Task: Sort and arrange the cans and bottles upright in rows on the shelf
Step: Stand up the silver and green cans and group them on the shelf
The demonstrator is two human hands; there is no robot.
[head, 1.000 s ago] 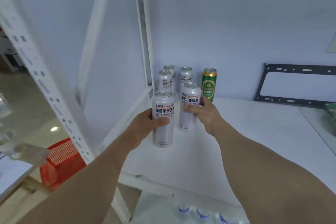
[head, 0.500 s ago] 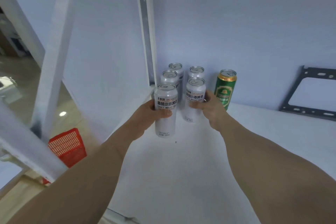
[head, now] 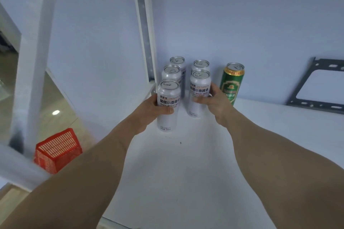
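Pale blue wall (head: 260,15) fills the back and left. White shelf (head: 186,173) runs out under both my forearms; small dark speck on it in front of the cans. White uprights: a perforated post (head: 144,24) in the back corner, a wider blurred one (head: 35,61) at left. Tan floor visible at left past the frame, with a red basket (head: 57,149) down there. Dark metal bracket (head: 320,87) leans on the wall at right, cut by the frame edge.

Cans: five silver, all upright, in two rows running back to the corner. Left row three deep, right row two deep. Green can (head: 231,82) stands alone, just right of the right row, near the wall.

Left hand (head: 149,113) grips the front left can (head: 168,105): thumb across the label, fingers curled round the far side, out of view. Can base looks set on the shelf, just in front of the mid left can (head: 172,76); can't tell if they touch.

Right hand (head: 214,102) grips the front right can (head: 199,93) from its right side: thumb on the front, fingers wrapped behind. It stands right in front of the back right can (head: 200,65).

Back left can (head: 177,63) mostly hidden, only top and a strip of side show. Small print on the labels unreadable. Hand partly covers the green can's lower left.
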